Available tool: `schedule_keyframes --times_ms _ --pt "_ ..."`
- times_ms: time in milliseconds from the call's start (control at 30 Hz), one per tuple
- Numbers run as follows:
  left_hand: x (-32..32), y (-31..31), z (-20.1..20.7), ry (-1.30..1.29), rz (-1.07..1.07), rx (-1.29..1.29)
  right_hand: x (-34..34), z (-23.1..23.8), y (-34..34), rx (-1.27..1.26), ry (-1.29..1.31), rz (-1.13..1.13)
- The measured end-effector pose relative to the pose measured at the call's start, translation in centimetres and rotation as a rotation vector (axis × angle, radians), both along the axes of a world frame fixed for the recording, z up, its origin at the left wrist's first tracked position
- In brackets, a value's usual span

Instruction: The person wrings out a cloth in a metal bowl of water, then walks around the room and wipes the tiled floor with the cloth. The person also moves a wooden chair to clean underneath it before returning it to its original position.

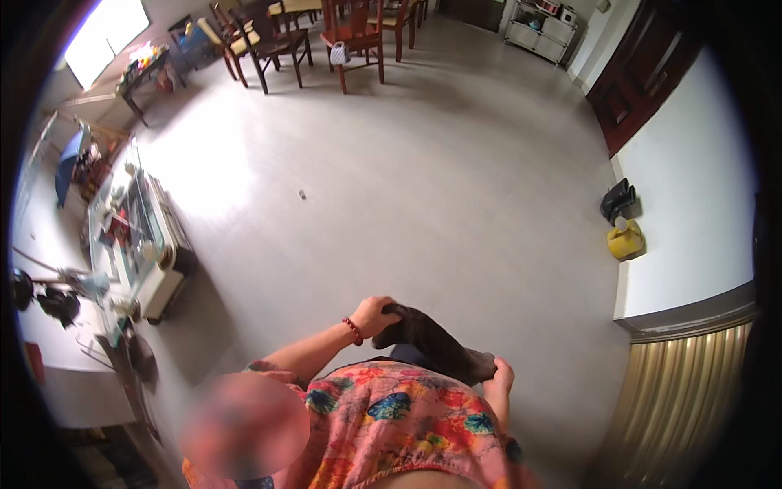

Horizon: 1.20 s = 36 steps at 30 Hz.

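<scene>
A dark brown piece of cloth [430, 338] stretches between my two hands in front of my body. At its upper left end, my left hand [377, 316] is closed on the edge, with a red bead bracelet round the wrist. Lower down, my right hand [499, 376] grips the opposite end. The cloth sags and folds a little between them, so I cannot tell which kind of garment or fabric it is. Part of my right hand's fingers is hidden behind the cloth.
Wooden chairs [352, 41] stand at the far side. On the left is a glass-topped cabinet [134, 236]. Black boots [617, 200] and a yellow jug [625, 240] sit by the right wall. A ribbed golden shutter [668, 407] is at the lower right. Something small [301, 195] lies on the floor.
</scene>
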<state>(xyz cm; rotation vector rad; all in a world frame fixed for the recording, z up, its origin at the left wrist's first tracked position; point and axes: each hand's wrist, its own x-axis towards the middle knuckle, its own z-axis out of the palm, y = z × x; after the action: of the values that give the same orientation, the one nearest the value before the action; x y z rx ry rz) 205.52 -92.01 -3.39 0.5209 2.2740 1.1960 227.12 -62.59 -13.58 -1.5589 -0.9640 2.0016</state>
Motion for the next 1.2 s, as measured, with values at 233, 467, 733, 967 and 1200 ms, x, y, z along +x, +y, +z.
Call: schedule_keyframes --times_ms 233,467,733,967,1200 --pt "-10.9 2.7 4.1 -0.064 0.256 -0.010 -20.8 2.7 5.9 0.054 0.029 0.266" --pt "-22.4 4.8 1.7 -0.178 0.474 0.035 -40.2 4.4 11.2 0.053 0.185 0.413" --pt "-43.4 16.3 2.0 -0.050 0.291 0.067 -53.1 6.6 20.3 0.079 0.117 0.308" --pt "-57.3 28.1 1.1 0.069 0.108 0.053 -61.6 4.3 32.9 0.059 0.166 0.175" --pt "-68.2 35.8 2.6 0.025 0.168 -0.050 -77.0 1.8 40.8 0.027 0.145 0.199"
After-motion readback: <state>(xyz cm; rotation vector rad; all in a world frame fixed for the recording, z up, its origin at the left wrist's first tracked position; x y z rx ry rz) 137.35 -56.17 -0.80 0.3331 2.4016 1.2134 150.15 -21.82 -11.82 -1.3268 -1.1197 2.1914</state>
